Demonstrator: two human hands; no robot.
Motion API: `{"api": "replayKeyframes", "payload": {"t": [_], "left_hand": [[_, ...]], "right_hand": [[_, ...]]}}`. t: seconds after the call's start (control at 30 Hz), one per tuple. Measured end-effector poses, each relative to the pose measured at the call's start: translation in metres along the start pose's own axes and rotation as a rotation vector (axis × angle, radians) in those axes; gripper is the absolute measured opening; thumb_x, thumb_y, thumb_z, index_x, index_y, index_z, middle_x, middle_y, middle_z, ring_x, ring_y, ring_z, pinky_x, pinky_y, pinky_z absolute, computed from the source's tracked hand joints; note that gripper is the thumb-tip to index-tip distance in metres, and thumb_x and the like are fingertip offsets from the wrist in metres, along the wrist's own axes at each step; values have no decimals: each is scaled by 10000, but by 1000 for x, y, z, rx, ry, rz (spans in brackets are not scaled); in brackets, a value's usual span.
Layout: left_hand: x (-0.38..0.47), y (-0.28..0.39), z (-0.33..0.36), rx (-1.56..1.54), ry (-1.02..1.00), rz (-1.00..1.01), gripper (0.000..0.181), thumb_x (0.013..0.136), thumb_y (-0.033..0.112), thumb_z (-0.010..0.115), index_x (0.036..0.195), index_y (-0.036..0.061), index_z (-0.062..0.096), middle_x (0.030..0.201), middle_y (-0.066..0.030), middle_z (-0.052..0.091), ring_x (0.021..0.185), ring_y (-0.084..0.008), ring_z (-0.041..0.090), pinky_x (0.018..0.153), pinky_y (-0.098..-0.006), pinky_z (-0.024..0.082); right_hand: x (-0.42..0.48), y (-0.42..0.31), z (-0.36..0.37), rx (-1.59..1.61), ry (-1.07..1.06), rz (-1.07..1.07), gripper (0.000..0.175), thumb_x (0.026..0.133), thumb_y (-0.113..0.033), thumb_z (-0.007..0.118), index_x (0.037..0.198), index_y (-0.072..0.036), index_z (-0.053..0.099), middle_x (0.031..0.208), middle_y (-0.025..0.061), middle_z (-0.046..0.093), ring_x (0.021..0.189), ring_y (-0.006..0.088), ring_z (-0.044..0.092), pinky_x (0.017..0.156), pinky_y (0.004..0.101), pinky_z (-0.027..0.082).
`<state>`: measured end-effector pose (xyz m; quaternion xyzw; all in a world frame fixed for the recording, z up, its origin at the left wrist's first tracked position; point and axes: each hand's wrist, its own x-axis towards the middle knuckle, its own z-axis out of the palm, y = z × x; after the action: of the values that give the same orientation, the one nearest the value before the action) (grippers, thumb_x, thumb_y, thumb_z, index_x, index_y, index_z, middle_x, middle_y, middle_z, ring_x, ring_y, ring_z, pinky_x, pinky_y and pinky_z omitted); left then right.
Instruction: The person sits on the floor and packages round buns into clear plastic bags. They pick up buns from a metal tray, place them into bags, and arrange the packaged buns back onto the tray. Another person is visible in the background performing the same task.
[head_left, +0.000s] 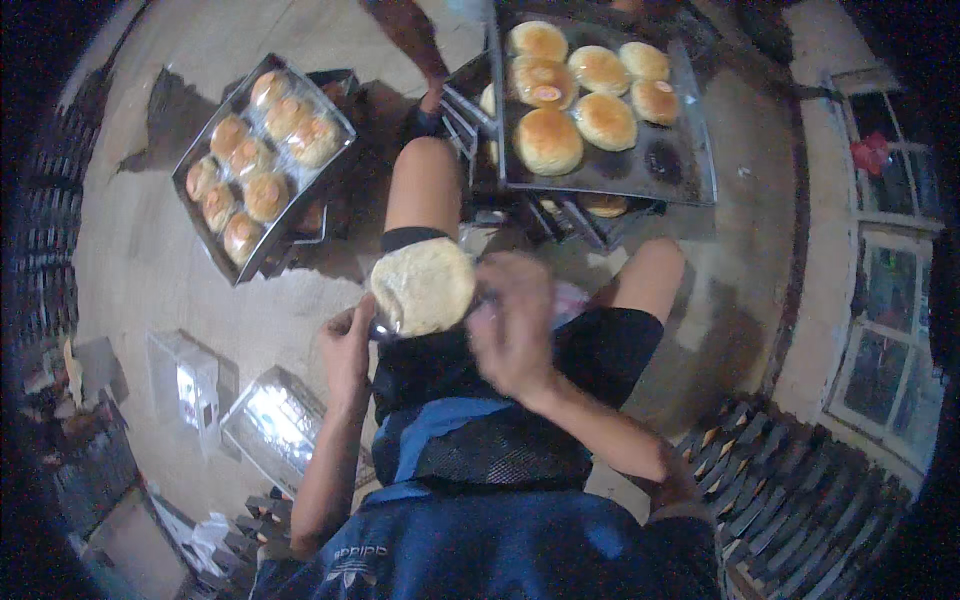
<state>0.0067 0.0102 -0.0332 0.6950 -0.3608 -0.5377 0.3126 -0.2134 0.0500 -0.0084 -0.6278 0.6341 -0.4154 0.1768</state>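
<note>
A pale round bread bun in clear plastic film is held over my lap, its light, creased side up. My left hand pinches the film at the bun's lower left edge between thumb and fingers. At the bun's right edge is my right hand, blurred by motion, its fingers bent. Whether those fingers grip the film cannot be made out. Ahead to the right, a dark metal tray carries several golden-topped buns. Ahead to the left, another metal tray holds several wrapped buns.
More trays are stacked beneath the right tray. A clear plastic box and a shiny clear plastic pack lie on the floor at left. Another person's leg stands between the trays. Dark slatted stacks occupy the lower right, beside a framed window.
</note>
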Motion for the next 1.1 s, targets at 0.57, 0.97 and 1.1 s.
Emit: {"api": "replayKeyframes", "payload": {"t": [0.57,0.97,1.1], "left_hand": [[17,79,125,-250,-485,158,238,979,273,524,1003,42,573,863,-63,610,832,-160,592,738,-293,479],[68,10,176,691,-1145,815,517,807,263,738,1234,8,598,1144,-205,663,1068,-351,634,889,-395,500],[97,-10,177,710,-1247,556,461,810,176,728,1210,-16,606,1087,-188,683,982,-278,658,875,-372,502]], "right_hand": [[87,99,-142,1197,459,726,624,869,-276,742,1377,-57,454,1303,100,575,1185,240,570,991,395,482],[-30,89,-64,-70,-418,347,308,813,-201,740,1046,-10,674,1015,114,676,914,329,650,853,430,516],[-62,84,-19,-507,-213,46,293,799,-158,715,1057,-34,656,1045,134,660,1022,346,621,933,439,492]]}}
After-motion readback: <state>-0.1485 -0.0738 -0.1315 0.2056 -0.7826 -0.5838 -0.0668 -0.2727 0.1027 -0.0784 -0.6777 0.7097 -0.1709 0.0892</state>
